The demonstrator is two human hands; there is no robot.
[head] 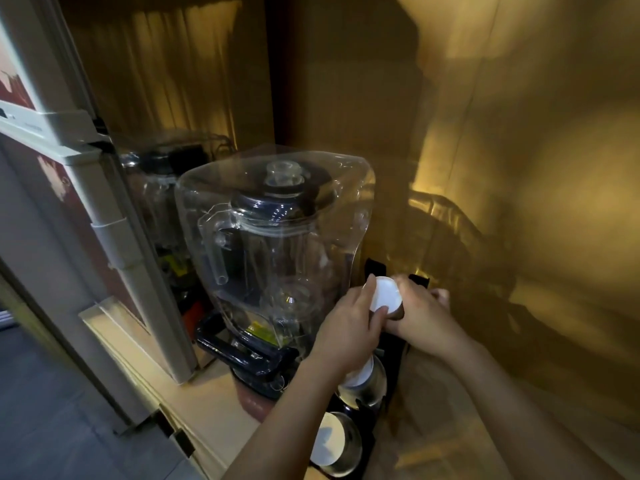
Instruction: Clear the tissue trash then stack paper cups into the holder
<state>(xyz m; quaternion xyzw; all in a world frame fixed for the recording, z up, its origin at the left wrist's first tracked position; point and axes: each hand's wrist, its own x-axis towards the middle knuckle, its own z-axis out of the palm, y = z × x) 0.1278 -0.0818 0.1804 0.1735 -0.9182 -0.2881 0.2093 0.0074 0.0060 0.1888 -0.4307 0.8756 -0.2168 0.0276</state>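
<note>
Observed paper cup stack (385, 298) held over the black cup holder (398, 344) at about 5 o'clock in the head view, white base disc facing the camera. Left hand (349, 327) closed around the stack from 9 o'clock, thumb and fingertips pinching the base edge; right hand (420, 311) wrapped around it from 3 o'clock, fingers curled behind and partly hidden. Noted two lower holder tubes at 6 o'clock already showing white cup bases (327, 443), set in steel rings. Blender under clear sound cover (273, 244) stood just beside the holder at 9 o'clock from it, on the pale countertop (207, 403). No tissue trash seen. Judged cups light, thin-walled, easily crushed, and prone to separate if gripped only at the end; best taken around the sidewall with both hands, light pressure, stack kept straight while fed into the tube. Judged stacking under way.
</note>
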